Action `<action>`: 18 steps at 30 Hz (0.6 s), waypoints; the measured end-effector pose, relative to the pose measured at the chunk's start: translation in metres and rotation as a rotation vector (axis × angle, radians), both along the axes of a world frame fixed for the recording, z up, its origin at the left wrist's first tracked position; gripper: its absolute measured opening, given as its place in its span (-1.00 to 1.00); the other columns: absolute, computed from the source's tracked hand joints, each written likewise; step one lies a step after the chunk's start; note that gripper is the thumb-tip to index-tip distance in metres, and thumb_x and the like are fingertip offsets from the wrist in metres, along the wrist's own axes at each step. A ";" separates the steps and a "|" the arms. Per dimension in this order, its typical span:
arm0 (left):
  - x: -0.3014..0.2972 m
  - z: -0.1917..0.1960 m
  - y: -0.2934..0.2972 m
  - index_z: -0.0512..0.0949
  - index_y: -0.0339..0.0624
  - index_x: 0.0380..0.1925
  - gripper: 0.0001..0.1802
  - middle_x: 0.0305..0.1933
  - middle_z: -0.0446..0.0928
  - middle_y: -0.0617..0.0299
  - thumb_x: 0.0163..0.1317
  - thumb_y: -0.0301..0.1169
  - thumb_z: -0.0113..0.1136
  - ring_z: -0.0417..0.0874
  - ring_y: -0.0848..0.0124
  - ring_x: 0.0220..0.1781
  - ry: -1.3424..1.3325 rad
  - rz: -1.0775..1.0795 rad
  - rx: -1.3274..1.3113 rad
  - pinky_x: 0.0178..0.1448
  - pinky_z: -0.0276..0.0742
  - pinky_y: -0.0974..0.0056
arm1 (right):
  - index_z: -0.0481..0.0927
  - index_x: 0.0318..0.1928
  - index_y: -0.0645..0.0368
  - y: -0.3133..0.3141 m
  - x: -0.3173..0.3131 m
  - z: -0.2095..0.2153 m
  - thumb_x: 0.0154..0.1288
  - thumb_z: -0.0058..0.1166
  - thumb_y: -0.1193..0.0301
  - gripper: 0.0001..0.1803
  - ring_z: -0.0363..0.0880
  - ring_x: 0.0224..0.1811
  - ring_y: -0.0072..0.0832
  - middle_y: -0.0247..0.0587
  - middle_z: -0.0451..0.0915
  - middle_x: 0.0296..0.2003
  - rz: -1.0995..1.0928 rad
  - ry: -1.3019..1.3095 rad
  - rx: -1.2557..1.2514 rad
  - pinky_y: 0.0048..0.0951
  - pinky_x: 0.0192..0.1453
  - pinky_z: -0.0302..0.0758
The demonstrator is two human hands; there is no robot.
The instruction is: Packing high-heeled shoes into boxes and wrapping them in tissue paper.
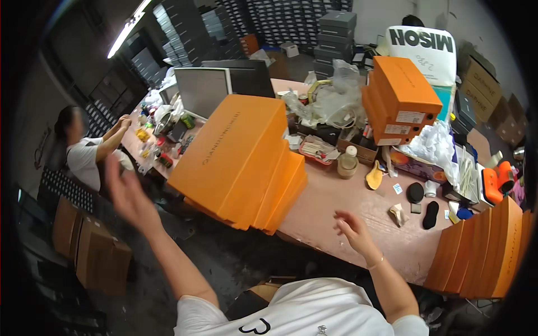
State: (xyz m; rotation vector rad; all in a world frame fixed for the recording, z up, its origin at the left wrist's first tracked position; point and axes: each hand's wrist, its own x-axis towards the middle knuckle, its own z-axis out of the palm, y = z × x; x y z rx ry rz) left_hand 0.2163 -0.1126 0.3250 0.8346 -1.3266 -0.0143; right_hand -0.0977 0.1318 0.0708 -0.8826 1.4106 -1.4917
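Boxes (263, 179) in orange stand closed and grouped at left, rear and right of the table (330, 196); that much looks done, but what is left cannot be told. The top box at left (230, 145) (nearest the left hand (131, 196)) lies by the near edge, its long axis running from lower left to upper right. The left hand is raised, blurred, fingers extended, thumb apart; the right hand (354, 232) hangs over the table, fingers loosely curled, nothing visible between them.
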 end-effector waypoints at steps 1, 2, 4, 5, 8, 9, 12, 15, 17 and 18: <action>0.050 -0.020 -0.046 0.38 -0.46 0.16 -0.47 0.24 0.41 -0.04 0.39 -0.22 0.02 0.40 0.24 0.29 -0.013 -0.223 0.301 0.37 0.25 0.22 | 0.36 0.22 0.25 -0.030 0.014 0.025 0.43 0.00 0.32 -0.56 0.52 -0.07 -0.50 -0.12 0.49 0.04 0.124 0.039 -0.037 -0.51 -0.06 0.51; 0.101 -0.033 -0.070 0.36 -0.46 0.18 -0.48 0.23 0.41 -0.01 0.37 -0.27 0.03 0.40 0.27 0.29 0.031 -0.576 0.695 0.37 0.25 0.23 | 0.30 0.29 0.23 -0.058 0.037 0.046 0.43 0.00 0.28 -0.49 0.51 0.02 -0.44 -0.07 0.44 0.11 0.266 0.054 -0.080 -0.46 0.02 0.51; 0.118 -0.057 -0.066 0.33 -0.45 0.22 -0.46 0.23 0.42 0.03 0.33 -0.33 0.07 0.40 0.31 0.29 0.050 -0.857 0.940 0.37 0.25 0.25 | -0.01 0.45 0.12 -0.096 0.069 0.075 0.45 -0.03 0.24 -0.30 0.41 0.21 -0.33 0.00 0.18 0.33 0.401 0.048 -0.208 -0.36 0.13 0.49; 0.100 -0.071 -0.061 0.31 -0.44 0.24 -0.43 0.24 0.41 0.04 0.30 -0.34 0.10 0.40 0.32 0.29 0.050 -0.959 0.948 0.37 0.24 0.25 | -0.14 0.48 0.07 -0.109 0.072 0.093 0.44 -0.01 0.19 -0.21 0.32 0.28 -0.32 -0.01 0.08 0.38 0.418 -0.095 -0.154 -0.32 0.20 0.43; 0.016 -0.075 -0.016 0.22 -0.45 0.30 -0.31 0.27 0.38 0.06 0.21 -0.34 0.17 0.38 0.34 0.31 -0.086 -1.150 0.836 0.38 0.21 0.27 | -0.31 0.49 0.09 -0.117 0.070 0.116 0.37 0.07 0.14 -0.04 0.20 0.37 -0.34 -0.04 -0.03 0.43 0.285 -0.357 -0.189 -0.32 0.28 0.35; -0.018 -0.078 0.015 0.20 -0.46 0.31 -0.26 0.28 0.36 0.04 0.18 -0.34 0.21 0.36 0.33 0.33 -0.126 -1.054 0.819 0.40 0.20 0.26 | -0.32 0.49 0.12 -0.112 0.059 0.111 0.35 0.11 0.14 0.00 0.18 0.38 -0.35 -0.04 -0.04 0.44 0.205 -0.409 -0.217 -0.33 0.29 0.33; -0.058 -0.110 0.113 0.18 -0.46 0.31 -0.23 0.34 0.27 -0.01 0.13 -0.42 0.28 0.31 0.21 0.36 -0.131 -1.067 0.752 0.44 0.16 0.18 | -0.26 0.48 0.20 -0.032 0.033 0.095 0.27 0.19 0.27 0.01 -0.03 0.48 -0.34 -0.12 -0.02 0.44 0.211 -0.520 -0.161 -0.34 0.46 0.05; -0.082 -0.194 0.172 0.10 -0.42 0.35 -0.22 0.39 0.15 -0.04 0.12 -0.60 0.20 0.15 0.15 0.46 -0.297 -1.157 0.895 0.47 0.10 0.14 | -0.08 0.46 0.22 0.062 0.001 0.015 0.27 0.16 0.38 -0.12 0.13 0.40 -0.37 -0.10 0.09 0.40 0.005 -0.190 -0.083 -0.35 0.38 0.21; -0.114 -0.269 0.192 0.07 -0.38 0.37 -0.28 0.36 0.20 0.04 0.18 -0.74 0.03 0.21 0.28 0.43 0.121 -1.443 1.325 0.45 0.13 0.25 | 0.03 0.42 0.26 0.101 -0.009 -0.038 0.29 0.15 0.39 -0.20 0.30 0.30 -0.38 -0.06 0.27 0.29 -0.200 -0.252 0.101 -0.39 0.28 0.34; -0.139 -0.296 0.192 0.07 -0.36 0.37 -0.29 0.33 0.25 0.08 0.20 -0.74 0.02 0.29 0.36 0.37 0.114 -1.540 1.482 0.41 0.19 0.30 | 0.07 0.40 0.27 0.117 -0.020 -0.082 0.29 0.14 0.39 -0.24 0.37 0.24 -0.39 -0.04 0.36 0.22 -0.302 -0.275 0.217 -0.42 0.23 0.38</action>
